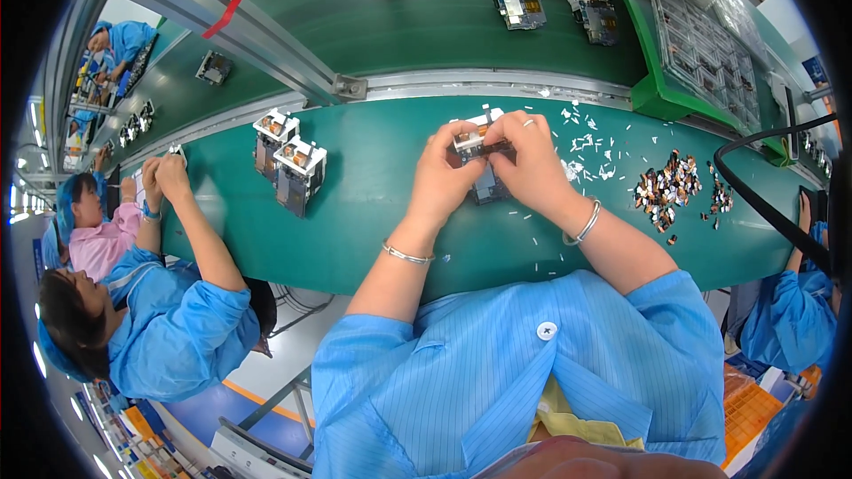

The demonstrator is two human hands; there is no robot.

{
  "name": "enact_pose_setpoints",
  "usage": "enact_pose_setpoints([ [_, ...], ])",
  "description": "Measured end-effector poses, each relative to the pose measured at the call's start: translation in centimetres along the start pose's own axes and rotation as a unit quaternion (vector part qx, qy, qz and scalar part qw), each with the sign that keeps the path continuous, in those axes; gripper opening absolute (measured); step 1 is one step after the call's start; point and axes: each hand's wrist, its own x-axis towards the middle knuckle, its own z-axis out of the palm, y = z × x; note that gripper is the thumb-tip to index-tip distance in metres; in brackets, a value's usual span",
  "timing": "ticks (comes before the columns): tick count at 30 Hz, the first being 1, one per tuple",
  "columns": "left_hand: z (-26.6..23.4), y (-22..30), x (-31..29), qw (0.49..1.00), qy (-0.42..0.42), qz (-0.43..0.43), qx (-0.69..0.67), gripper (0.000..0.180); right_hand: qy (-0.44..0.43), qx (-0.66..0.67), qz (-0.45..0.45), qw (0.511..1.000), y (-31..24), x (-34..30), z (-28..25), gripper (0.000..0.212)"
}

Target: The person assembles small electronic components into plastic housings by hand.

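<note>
My left hand (444,173) and my right hand (529,160) meet over the green table (373,231), both gripping one small electronic module (475,146) with white and metal parts. The fingertips of both hands pinch its top. A second dark module (488,188) lies under my hands, mostly hidden. I wear a bracelet on each wrist and a ring on my right hand.
Two white-capped modules (288,164) stand left of my hands. White scraps (581,142) and a pile of small brown and silver parts (667,188) lie to the right. Two more modules (555,4) sit on the far belt. Clear trays (710,53) rest at upper right. A person's hands (164,173) work at left.
</note>
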Motion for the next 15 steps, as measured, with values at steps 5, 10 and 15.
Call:
enact_pose_setpoints([
  [5, 0.2, 0.2, 0.0, 1.0, 0.005, -0.009, -0.027, 0.046, -0.005, -0.01, -0.017, 1.0, 0.2, 0.0, -0.1, 0.028],
  [10, 0.3, 0.2, 0.3, 1.0, 0.012, 0.003, 0.014, 0.046, -0.038, 0.013, 0.042, 0.998, 0.3, 0.9, -0.1, 0.032],
  [15, -0.1, 0.4, 0.5, 0.999, 0.007, 0.007, 0.033, 0.047, -0.089, -0.014, 0.077, 0.993, -0.2, 1.3, -0.4, 0.034],
])
